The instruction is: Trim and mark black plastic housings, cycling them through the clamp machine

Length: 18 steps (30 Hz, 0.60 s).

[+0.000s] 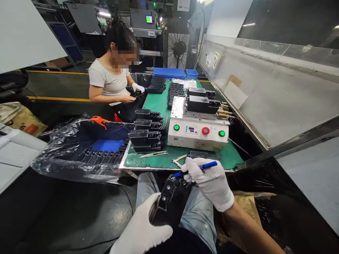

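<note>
My left hand [141, 227], in a white glove, is wrapped round a black rectangular part [173, 203] above my lap. Silvery screws show at the part's upper end. Gloved as well, my right hand [210, 181] pinches a blue pen-like tool [209, 165]. The tool's tip points left and meets or nearly meets the top corner of the part; whether it touches, I cannot tell.
A green table [156, 102] carries a white control box [198, 135], stacked black parts [145, 135], tweezers [153, 154] and pliers [180, 159]. On the left are a plastic-lined bin [66, 158], an orange air gun [100, 121] and a seated person [109, 77].
</note>
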Tool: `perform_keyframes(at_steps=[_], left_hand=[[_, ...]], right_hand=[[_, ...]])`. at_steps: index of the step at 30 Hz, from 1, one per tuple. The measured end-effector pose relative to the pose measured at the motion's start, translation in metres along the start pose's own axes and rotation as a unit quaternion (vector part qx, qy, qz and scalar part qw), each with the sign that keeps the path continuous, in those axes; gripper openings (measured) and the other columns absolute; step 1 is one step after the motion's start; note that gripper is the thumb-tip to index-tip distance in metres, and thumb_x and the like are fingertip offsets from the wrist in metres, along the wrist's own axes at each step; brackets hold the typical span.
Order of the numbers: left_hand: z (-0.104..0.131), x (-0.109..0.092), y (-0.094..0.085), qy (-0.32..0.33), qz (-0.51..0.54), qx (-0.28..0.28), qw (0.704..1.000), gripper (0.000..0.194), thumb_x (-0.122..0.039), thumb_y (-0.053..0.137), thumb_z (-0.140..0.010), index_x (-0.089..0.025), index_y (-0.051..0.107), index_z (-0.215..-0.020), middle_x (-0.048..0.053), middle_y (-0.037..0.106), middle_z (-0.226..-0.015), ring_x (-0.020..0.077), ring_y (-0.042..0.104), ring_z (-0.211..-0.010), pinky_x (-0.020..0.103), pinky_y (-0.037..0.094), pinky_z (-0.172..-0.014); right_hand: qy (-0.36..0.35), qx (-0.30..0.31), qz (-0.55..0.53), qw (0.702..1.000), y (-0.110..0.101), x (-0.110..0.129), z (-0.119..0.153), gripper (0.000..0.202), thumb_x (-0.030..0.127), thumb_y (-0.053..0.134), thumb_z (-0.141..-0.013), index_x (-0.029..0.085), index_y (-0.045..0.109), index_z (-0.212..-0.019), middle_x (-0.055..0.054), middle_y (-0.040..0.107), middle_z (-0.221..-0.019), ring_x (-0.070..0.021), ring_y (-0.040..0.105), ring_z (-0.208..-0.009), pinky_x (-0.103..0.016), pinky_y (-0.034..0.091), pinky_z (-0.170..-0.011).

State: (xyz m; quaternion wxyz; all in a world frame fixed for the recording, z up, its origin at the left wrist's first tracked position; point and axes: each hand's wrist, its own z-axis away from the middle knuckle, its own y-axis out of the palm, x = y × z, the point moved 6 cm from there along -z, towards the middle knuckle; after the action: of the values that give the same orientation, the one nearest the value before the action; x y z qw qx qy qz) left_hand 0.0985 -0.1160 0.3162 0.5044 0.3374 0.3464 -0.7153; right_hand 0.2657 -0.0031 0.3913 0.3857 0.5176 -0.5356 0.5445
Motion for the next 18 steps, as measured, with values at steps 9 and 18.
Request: perform_keyframes(at_steps=[9,18], left_hand=[[0.005,0.001,-0.002,0.008,0.015,0.006,1.000,0.039,-0.013,0.063,-0.063,-0.019,0.062,-0.102,-0.001,0.066,-0.092,0.0174,0.058,-0.084,0.029,0.045,-0.074],[0.006,0.007,-0.006,0.018,0.017,-0.014,1.000,0.043,-0.020,0.069,-0.069,-0.019,0.061,-0.111,0.002,0.072,-0.104,0.0207,0.060,-0.091,0.031,0.043,-0.077]], right_hand=[[-0.028,-0.001,0.029,0.999,0.002,0.009,0.013,0.031,0.038,0.067,-0.093,0.019,0.078,-0.070,-0.004,0.077,-0.069,-0.0171,0.073,-0.057,-0.024,0.061,-0.057],[-0.100,0.051,0.096,0.989,0.023,0.012,0.026,0.023,0.028,0.067,-0.092,0.021,0.076,-0.072,-0.002,0.078,-0.070,-0.0169,0.072,-0.058,-0.026,0.060,-0.058]])
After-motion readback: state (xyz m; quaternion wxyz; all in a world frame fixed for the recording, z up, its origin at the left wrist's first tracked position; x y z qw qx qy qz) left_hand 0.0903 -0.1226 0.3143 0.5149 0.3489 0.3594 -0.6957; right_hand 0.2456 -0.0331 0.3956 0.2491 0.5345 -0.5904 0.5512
